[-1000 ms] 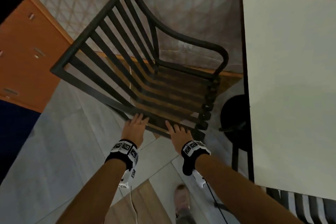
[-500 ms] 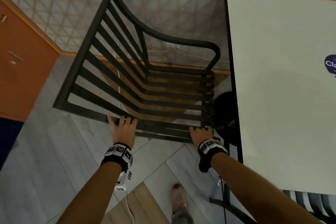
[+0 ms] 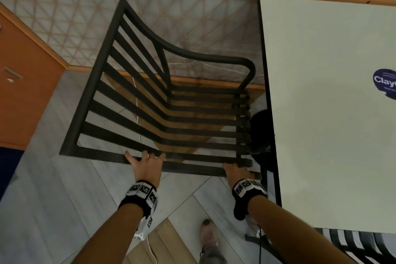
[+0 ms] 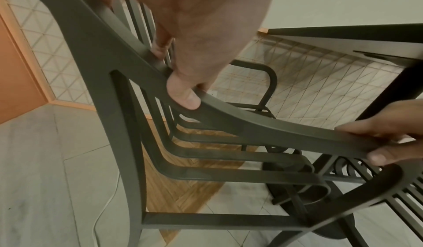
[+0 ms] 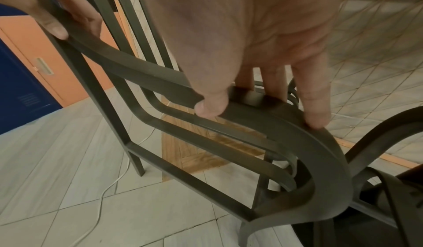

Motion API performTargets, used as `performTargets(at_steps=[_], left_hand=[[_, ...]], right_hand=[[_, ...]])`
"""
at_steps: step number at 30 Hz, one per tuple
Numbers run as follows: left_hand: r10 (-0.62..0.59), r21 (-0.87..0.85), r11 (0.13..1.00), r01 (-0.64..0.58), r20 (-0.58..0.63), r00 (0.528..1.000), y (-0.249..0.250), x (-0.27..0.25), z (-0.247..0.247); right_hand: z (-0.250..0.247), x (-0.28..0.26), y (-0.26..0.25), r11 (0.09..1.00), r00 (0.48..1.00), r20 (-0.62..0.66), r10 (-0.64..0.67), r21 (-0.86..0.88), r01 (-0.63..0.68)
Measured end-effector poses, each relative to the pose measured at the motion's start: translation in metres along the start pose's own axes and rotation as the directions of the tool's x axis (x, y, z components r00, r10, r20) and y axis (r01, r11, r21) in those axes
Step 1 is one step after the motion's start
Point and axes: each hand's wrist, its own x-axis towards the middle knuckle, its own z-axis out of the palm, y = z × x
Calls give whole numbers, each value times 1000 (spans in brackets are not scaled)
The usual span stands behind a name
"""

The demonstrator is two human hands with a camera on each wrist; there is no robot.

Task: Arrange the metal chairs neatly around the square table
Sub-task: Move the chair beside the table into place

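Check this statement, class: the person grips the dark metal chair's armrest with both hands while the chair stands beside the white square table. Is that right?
Only one hand is wrong. The left hand has its grip on the top rail of the backrest, not the armrest, as the left wrist view shows. The right hand does hold the armrest of the dark metal chair, beside the white square table.

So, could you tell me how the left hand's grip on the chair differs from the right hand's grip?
The left hand grips the chair on the straight stretch of its top bar; the right hand grips that bar at its rounded corner, beside the table. In the head view the left hand's fingers show over the bar, while the right hand's are mostly hidden. Both wrap fingers over the bar with the thumb beneath.
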Motion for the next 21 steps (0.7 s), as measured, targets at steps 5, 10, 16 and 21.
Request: performTargets(at_steps=[5, 10, 16, 21], left_hand=[[-12, 9, 1000, 11, 35, 999, -4, 14, -7], [-10, 1, 1000, 10, -16, 1000, -1, 36, -16], [2, -9, 1000, -2, -3, 1000, 2, 34, -18], [41, 6, 999, -41, -5, 999, 0, 19, -8]], right_hand=[[-6, 12, -6, 998, 998, 16, 61, 12, -61], [-26, 33, 1, 997, 997, -9, 71, 34, -70], [-29, 30, 4, 996, 997, 1, 79, 42, -79], [-13, 16, 4, 997, 997, -14, 74, 9, -74]])
